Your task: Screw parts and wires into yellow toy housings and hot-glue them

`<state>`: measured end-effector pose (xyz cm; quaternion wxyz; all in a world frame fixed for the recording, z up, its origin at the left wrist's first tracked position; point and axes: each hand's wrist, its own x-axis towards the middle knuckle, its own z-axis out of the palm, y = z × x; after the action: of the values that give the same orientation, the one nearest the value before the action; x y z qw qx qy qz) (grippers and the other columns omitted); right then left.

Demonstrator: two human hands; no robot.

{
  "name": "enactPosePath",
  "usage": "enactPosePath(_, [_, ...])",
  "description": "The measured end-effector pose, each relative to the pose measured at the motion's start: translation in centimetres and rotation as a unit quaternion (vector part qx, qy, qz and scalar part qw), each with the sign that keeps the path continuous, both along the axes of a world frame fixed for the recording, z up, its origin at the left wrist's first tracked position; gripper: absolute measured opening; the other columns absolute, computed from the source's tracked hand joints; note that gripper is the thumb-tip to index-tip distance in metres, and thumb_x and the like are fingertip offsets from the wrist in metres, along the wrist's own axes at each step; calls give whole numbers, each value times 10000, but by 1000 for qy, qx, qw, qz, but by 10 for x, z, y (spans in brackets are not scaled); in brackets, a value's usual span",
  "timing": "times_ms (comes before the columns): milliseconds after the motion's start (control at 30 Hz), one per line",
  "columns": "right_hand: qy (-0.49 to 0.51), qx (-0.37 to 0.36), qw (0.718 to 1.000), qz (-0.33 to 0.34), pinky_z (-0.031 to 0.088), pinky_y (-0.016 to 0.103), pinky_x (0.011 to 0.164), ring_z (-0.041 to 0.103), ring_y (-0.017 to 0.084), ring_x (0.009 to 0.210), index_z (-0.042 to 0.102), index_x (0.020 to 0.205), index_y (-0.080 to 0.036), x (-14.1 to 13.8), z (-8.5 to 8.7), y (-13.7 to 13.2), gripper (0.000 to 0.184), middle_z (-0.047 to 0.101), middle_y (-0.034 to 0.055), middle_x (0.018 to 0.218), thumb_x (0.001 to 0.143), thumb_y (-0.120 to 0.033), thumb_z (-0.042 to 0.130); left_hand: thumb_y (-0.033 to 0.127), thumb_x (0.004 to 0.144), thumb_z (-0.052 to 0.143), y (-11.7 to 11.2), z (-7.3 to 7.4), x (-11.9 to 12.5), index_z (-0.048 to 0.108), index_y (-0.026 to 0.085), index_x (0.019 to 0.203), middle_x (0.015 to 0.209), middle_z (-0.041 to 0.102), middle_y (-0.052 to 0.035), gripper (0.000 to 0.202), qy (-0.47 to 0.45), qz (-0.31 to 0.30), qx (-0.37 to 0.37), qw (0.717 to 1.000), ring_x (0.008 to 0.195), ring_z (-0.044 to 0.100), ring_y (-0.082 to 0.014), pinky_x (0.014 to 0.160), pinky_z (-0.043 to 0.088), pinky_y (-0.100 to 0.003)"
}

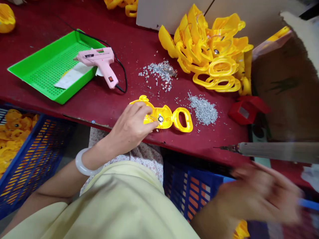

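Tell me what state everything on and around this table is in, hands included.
Left hand: gripping the yellow shell.
Yellow shell: open side up.
Right hand: blurred, grip unclear.
Electric screwdriver: roughly level, tip away from the yellow shell.
Glue gun: on its side, nozzle over the green tray; switch setting unclear.
Green tray: upright, white sheet inside.
Small metal pieces: loose, two piles.
Yellow parts: heaped.
Left blue basket: holding yellow parts.

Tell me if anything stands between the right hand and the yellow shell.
Yes: seen from here, the screwdriver pokes its thin bit toward the direct line between the blurred right hand and yellow shell; its height is unclear.
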<state>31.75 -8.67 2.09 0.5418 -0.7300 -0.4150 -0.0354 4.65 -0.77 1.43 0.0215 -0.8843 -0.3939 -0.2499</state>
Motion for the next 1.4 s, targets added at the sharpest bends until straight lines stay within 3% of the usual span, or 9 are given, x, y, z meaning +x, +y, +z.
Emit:
enactPosePath(133, [-121,-170,931,299,461,306,565,544,140,609,670,996,-243,-42,-17,-3,202,589,-2,713,810,-321,682,240,973,457,3,-9,14,699,226,1028,1131,576,-84,248,17,-41,11,999,1158,458,-258,949,410,-399])
enactPosePath(200, [-142,-197,909,338,455,282,573,529,126,611,643,1036,-213,-52,-25,3,239,582,-7,726,827,-326,678,231,977,449,4,-12,18,700,209,1018,1134,583,-89,256,25,-37,6,999,1167,463,-261,946,407,-399])
enactPosePath(333, [-165,-207,901,345,441,266,601,548,118,627,648,852,-204,-58,-31,15,102,604,7,736,877,-297,615,217,965,465,-1,-12,17,689,194,1029,1155,591,-97,234,-10,-37,8,999,1160,473,-260,955,399,-408])
enactPosePath(533, [-9,-230,904,360,455,248,582,576,118,627,645,862,-204,-58,-25,22,144,649,1,751,873,-344,617,237,918,553,-16,-15,15,684,168,908,1108,625,-98,148,-73,-35,45,996,1110,496,-248,957,403,-400])
enactPosePath(733, [-142,-270,874,378,421,262,579,527,111,599,660,807,-200,-62,-24,27,151,600,-1,714,876,-321,601,235,945,508,-14,-17,9,703,200,938,1121,624,-84,198,-51,-11,25,998,1138,497,-251,940,403,-413])
enactPosePath(900, [-121,-226,891,375,458,260,620,553,115,659,679,813,-207,-59,-17,30,112,621,17,788,867,-282,617,225,973,459,-2,-3,8,711,225,952,1094,626,-73,253,28,-47,-6,998,1160,492,-255,947,407,-406])
enactPosePath(1100, [1,-233,911,341,468,254,578,565,113,603,704,786,-203,-51,-14,34,151,669,-2,715,811,-351,683,158,953,453,10,1,24,675,131,933,1060,633,-119,224,86,-52,22,995,1104,532,-286,897,434,-400])
enactPosePath(1233, [128,-212,921,300,438,242,499,525,100,539,708,775,-194,-54,-17,40,198,644,-11,652,748,-388,735,178,987,387,11,-6,25,652,132,912,1025,651,-106,279,17,-64,43,997,1075,541,-251,901,424,-369])
enactPosePath(1400, [283,-186,895,290,332,207,382,424,62,409,688,743,-181,-65,-23,52,229,558,-50,523,696,-384,782,153,981,400,3,-13,18,613,140,905,976,683,-69,227,-106,-65,16,992,1080,558,-207,965,383,-362])
